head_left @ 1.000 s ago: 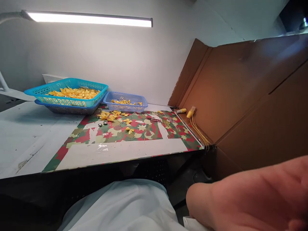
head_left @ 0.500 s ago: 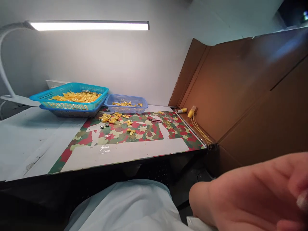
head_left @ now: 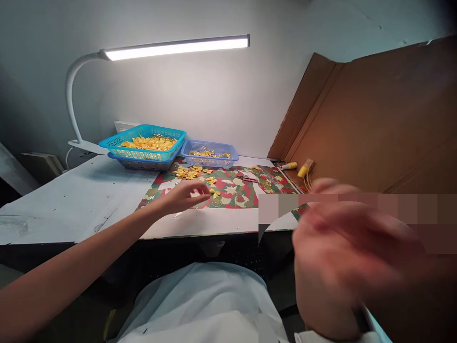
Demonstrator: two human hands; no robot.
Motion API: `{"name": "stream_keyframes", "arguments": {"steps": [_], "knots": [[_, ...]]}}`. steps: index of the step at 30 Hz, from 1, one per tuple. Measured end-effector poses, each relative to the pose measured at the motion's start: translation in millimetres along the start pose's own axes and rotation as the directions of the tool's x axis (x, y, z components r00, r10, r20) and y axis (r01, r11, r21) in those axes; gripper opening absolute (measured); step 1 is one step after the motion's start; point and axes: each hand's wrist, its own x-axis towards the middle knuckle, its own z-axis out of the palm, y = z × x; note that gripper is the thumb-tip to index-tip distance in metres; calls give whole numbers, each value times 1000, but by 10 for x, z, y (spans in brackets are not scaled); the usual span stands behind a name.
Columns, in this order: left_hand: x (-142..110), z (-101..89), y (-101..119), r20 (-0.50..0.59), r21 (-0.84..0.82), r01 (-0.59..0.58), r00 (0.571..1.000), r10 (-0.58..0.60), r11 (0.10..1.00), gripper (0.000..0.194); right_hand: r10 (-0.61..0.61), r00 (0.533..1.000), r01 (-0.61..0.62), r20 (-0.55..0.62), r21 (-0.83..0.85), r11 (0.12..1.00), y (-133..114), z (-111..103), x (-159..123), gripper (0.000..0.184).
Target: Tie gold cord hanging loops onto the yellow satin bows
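Note:
My left hand (head_left: 191,193) reaches over the patterned mat (head_left: 232,200). Its fingers are curved and apart, and no object shows between them. Just beyond its fingertips lies a yellow bow-shaped piece (head_left: 214,193) with thin cord by it. Another yellow bow (head_left: 210,180) and a small pile of yellow bows (head_left: 185,172) lie behind the hand. Large and near the camera at the right, my right hand (head_left: 342,252) is smeared by motion; whether it holds anything cannot be made out, and blocky picture faults cover part of it.
A turquoise basket (head_left: 143,155) of yellow pieces sits on a darker blue one. Beside it stands a smaller blue basket (head_left: 210,161). Thread snips (head_left: 247,179) lie on the mat. Yellow spools (head_left: 288,166) rest by the cardboard wall (head_left: 357,124). A lit lamp (head_left: 178,47) hangs above.
My left hand has come into view from the left, onto the mat near the bow. The right hand has risen and turned, now blurred. The whole scene has shifted right in view.

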Motion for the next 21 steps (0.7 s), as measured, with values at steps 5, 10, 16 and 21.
{"name": "stream_keyframes", "arguments": {"steps": [5, 10, 16, 21], "knots": [[437, 257, -435, 4, 125, -60, 998, 60, 990, 17, 264, 917, -245, 298, -101, 964, 1165, 825, 511, 6], [416, 285, -664, -70, 201, -58, 995, 73, 978, 17, 522, 539, -356, 661, -383, 853, 1687, 1152, 194, 6], [332, 260, -734, -121, 225, -57, 989, 86, 973, 13, 518, 369, -349, 772, -402, 847, 1811, 1505, 75, 24], [317, 303, -599, -95, 158, -103, 988, 119, 982, 18, 485, 395, -368, 781, -349, 862, 1848, 1484, 113, 28]]}}
